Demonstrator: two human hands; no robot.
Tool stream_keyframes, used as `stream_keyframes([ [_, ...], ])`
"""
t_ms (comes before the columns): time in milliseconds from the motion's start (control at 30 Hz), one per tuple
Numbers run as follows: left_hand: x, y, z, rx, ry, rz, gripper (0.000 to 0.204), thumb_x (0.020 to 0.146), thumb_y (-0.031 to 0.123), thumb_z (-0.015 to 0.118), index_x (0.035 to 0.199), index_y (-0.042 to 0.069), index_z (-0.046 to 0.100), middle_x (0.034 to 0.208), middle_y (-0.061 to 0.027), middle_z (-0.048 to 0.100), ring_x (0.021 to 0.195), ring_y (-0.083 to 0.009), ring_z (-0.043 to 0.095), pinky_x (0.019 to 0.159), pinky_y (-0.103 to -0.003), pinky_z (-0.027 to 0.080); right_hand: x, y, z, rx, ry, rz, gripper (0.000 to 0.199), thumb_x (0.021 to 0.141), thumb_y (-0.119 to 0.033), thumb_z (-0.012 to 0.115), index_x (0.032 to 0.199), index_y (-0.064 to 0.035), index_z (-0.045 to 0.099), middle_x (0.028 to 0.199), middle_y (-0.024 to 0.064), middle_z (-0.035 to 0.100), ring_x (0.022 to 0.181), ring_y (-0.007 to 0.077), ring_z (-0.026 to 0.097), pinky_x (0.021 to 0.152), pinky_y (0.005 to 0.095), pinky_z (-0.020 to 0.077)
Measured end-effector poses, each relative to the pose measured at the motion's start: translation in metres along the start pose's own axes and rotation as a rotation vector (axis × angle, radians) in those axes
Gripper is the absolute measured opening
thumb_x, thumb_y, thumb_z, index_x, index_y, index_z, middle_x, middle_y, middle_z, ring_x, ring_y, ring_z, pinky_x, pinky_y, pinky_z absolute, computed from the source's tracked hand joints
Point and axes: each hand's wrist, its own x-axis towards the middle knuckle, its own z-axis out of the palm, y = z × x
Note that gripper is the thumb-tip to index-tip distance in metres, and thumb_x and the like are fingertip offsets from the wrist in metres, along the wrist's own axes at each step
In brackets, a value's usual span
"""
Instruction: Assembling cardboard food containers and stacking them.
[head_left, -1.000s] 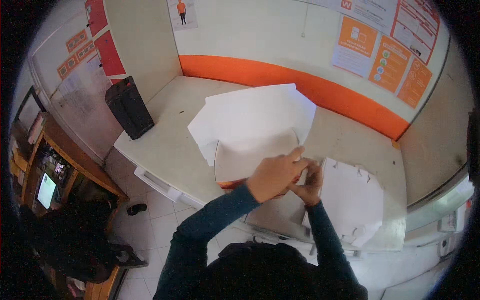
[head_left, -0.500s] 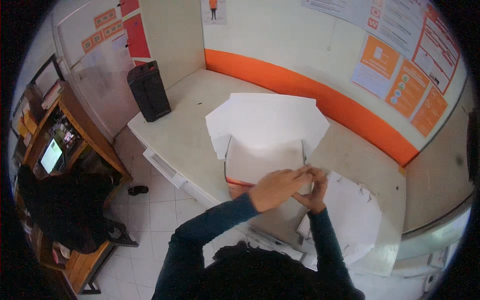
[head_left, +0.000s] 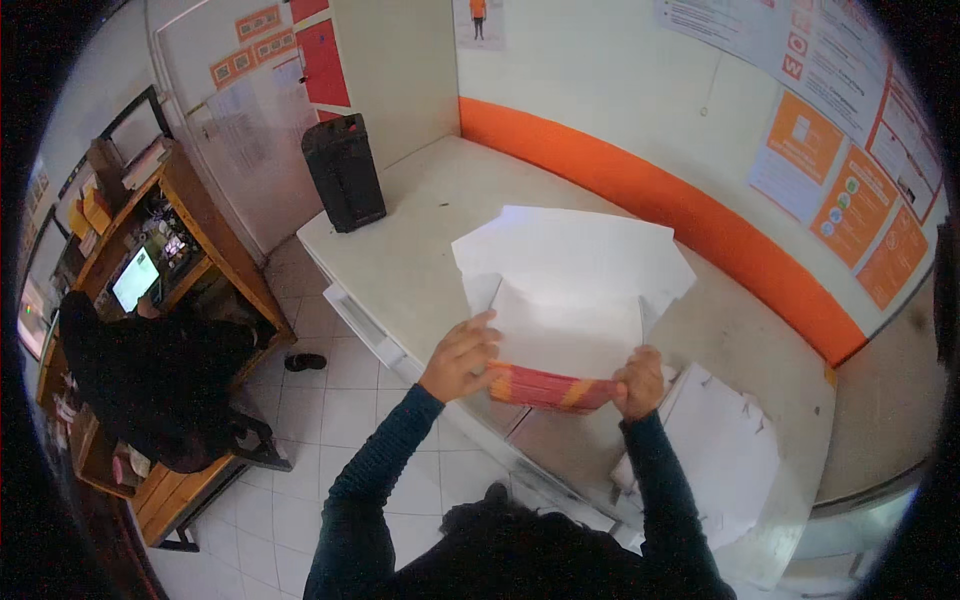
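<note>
A partly folded cardboard box (head_left: 570,325) lies on the table in front of me, white inside. Its far panel and side flaps spread out flat-angled behind it. The front wall (head_left: 552,390) faces me, red with orange-yellow stripes. My left hand (head_left: 460,358) pinches the front left corner of the box, fingers bent over its edge. At the front right corner, my right hand (head_left: 640,383) is closed with its thumb near the end of the striped wall. The fingertips' exact hold on the cardboard is partly hidden.
A stack of flat white cardboard sheets (head_left: 715,450) lies on the table (head_left: 420,235) beside my right forearm. A tall black case (head_left: 345,175) stands at the far left table corner. Left of the table, a person in dark clothing (head_left: 160,370) sits before a wooden shelf desk (head_left: 225,255) with a lit screen.
My hands were together at the box's right front corner; now they are apart, one at each front corner. The striped front wall shows more fully. The whole view has shifted.
</note>
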Motion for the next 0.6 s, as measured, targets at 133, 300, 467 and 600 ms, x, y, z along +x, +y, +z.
stream_keyframes([
  [133, 0.002, 0.004, -0.005, -0.012, 0.0, -0.009, 0.022, 0.073, 0.025, 0.066, 0.083, 0.007, 0.058, 0.106, -0.0095, 0.059, 0.117, -0.0319, 0.045, 0.092, -0.043, 0.037, 0.008, -0.002, -0.003, 0.067, 0.041, -0.029, 0.023, 0.082, -0.023, 0.055, 0.071, -0.0031, 0.059, 0.069, 0.0094, 0.056, 0.074, 0.026, 0.056, 0.079, 0.0441, 0.0448],
  [300, 0.033, -0.011, -0.004, -0.205, 0.174, -0.184, 0.029, 0.084, 0.031, 0.05, 0.091, 0.005, 0.062, 0.108, -0.0119, 0.059, 0.11, -0.0313, 0.048, 0.095, -0.041, 0.031, 0.054, 0.016, -0.014, 0.442, 0.052, 0.376, 0.028, 0.084, -0.024, 0.048, 0.086, 0.0007, 0.062, 0.094, 0.0146, 0.06, 0.09, 0.0289, 0.055, 0.09, 0.0401, 0.0373],
  [467, 0.047, -0.04, 0.019, -0.302, 0.211, -0.255, 0.02, 0.081, 0.023, 0.052, 0.085, 0.006, 0.06, 0.105, -0.0099, 0.061, 0.097, -0.0232, 0.046, 0.09, -0.036, 0.031, 0.063, 0.031, 0.004, 0.425, -0.07, 0.501, 0.031, 0.082, -0.025, 0.046, 0.087, 0.0017, 0.062, 0.096, 0.0142, 0.058, 0.101, 0.0281, 0.05, 0.091, 0.0388, 0.0355],
  [600, 0.035, -0.041, 0.042, -0.537, 0.364, -0.39, 0.021, 0.083, 0.022, 0.048, 0.083, 0.004, 0.059, 0.107, -0.0122, 0.059, 0.102, -0.0234, 0.046, 0.093, -0.035, 0.031, 0.048, 0.028, 0.016, 0.577, 0.069, 0.521, 0.027, 0.081, -0.02, 0.047, 0.083, 0.002, 0.061, 0.093, 0.014, 0.055, 0.103, 0.0288, 0.047, 0.092, 0.0379, 0.0342],
])
